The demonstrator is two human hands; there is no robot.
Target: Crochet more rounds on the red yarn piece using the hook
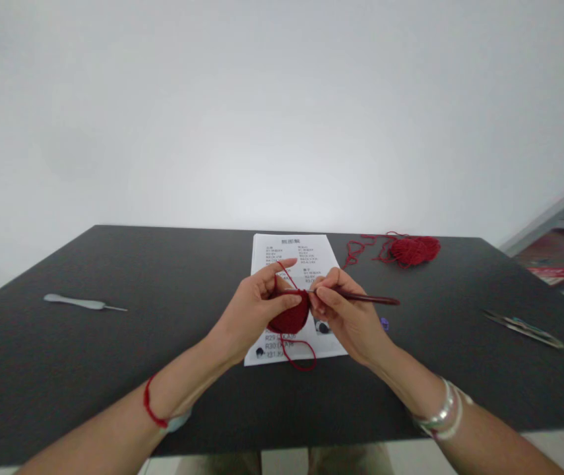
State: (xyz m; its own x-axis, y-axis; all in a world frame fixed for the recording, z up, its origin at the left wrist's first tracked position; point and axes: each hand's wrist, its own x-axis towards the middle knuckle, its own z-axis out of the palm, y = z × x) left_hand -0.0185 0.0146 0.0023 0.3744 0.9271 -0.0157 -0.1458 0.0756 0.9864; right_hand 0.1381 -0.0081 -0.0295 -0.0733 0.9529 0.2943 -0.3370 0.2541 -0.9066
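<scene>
My left hand point(256, 300) pinches a small dark red crochet piece point(290, 319), thumb on its near side, with a strand of red yarn running up over the raised index finger. Between the fingers of my right hand point(345, 310) lies a crochet hook point(371, 298) with a dark reddish-brown handle pointing right. Its thin metal tip meets the top edge of the crochet piece; whether it passes through a stitch I cannot tell. A loop of red yarn point(306, 368) hangs below the piece. Both hands are above a printed pattern sheet point(256, 353).
At the back right sits a red yarn ball point(414, 251), its loose strand point(354, 252) trailing left. A light grey-handled hook point(78, 302) lies at left, metal snips point(526, 328) at right. A small purple item point(384, 323) is beside my right hand. Behind the dark table point(173, 277) stands a white wall.
</scene>
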